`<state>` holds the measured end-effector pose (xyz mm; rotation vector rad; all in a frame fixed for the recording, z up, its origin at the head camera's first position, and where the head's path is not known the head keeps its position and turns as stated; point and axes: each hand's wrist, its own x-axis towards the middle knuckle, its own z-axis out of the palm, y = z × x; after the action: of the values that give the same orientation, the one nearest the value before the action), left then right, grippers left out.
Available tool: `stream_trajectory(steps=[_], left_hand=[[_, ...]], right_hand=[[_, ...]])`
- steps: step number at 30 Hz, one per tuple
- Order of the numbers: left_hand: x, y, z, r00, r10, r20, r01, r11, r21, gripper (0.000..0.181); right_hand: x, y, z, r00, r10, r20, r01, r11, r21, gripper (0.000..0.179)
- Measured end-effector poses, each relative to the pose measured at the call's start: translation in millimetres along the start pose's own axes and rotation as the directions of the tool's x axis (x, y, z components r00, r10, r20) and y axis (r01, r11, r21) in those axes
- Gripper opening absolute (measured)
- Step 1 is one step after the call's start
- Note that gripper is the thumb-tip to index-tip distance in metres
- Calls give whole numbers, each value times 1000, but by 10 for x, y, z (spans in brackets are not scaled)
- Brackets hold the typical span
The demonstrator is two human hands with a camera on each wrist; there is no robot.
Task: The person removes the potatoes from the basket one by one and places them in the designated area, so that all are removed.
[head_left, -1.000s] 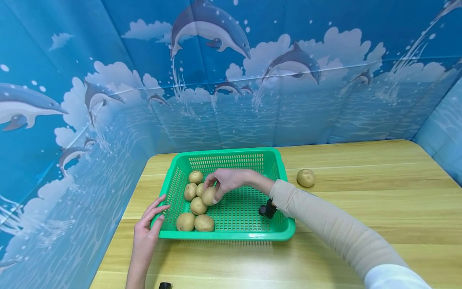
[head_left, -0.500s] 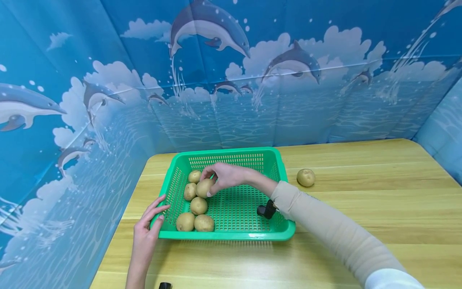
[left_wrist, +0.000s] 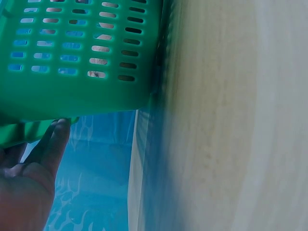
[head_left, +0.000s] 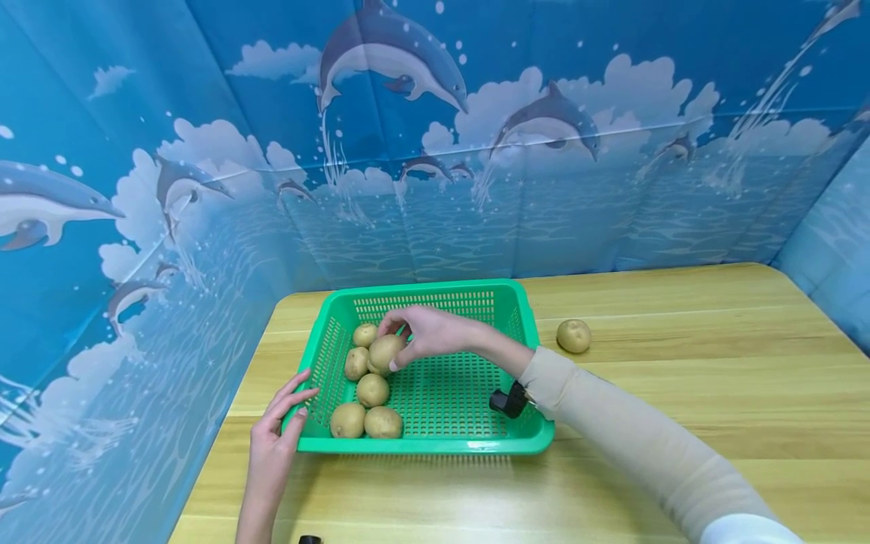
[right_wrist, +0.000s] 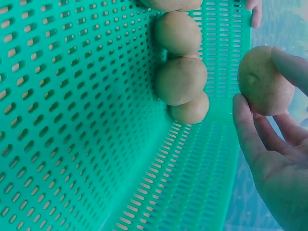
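In the head view, my right hand [head_left: 431,332] holds a potato [head_left: 386,352] between fingertips and thumb, over the left part of a green perforated basket [head_left: 435,446]. The right wrist view shows this potato [right_wrist: 265,81] raised above the others, with the fingers round its sides. More potatoes lie along the basket's left side, among them a potato [head_left: 373,391] in the middle and a potato [head_left: 347,420] at the near corner. My left hand [head_left: 272,434] rests spread on the basket's left rim, fingertips just over the edge. In the left wrist view, its fingers [left_wrist: 57,144] meet the rim.
One potato [head_left: 574,336] lies on the wooden table [head_left: 680,378] to the right of the basket. A black wrist camera [head_left: 510,400] juts from my right wrist. A blue dolphin-print curtain [head_left: 442,219] stands behind and beside the table.
My right hand has carried its potato a little left and toward the back, then stayed nearly in place over the last half second. The left hand has kept its place on the rim.
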<state>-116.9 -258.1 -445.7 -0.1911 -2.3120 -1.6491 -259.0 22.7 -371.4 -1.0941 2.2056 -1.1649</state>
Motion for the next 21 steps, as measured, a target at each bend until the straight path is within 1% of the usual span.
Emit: stream_trajectory(steps=[10,15,21], left_hand=[[2,-3,-6,1000,-2,1,2,1000,3,30],[4,-12,-4,1000,-4,2,4,1000,4,30],[6,-20,-3,1000,-1,2,1,1000,4,29]], right_hand=[[-129,-147,-1,995,-8,-103,7,1000,-8,40],[-203,-219,1,989,-15,-145,19,999,26,40],[-282,-297,16,983,-21,-185,27,999,30,40]])
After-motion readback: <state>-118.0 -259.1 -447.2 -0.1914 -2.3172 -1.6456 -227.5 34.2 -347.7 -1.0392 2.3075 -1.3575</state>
